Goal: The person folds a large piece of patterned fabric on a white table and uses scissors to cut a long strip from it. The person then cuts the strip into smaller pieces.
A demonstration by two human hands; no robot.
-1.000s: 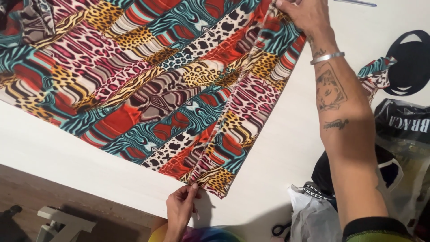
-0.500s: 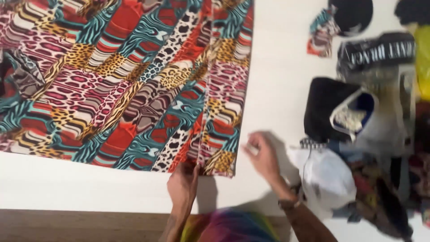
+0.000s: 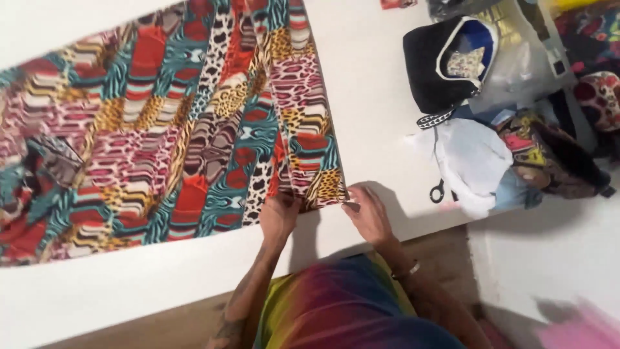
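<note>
Fingers of the left hand and right hand pinch the near corner of a patterned fabric on the white table; scissors lie right of them.

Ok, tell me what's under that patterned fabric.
The patterned fabric lies flat on the white table, which shows around it. Both hands, left hand and right hand, hold its near corner. Anything beneath is covered.

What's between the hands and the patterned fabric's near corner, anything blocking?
Nothing visible. The left hand already rests on the near edge of the patterned fabric, and the right hand touches its corner. The scissors and white bag lie off to the right on the white table.
</note>
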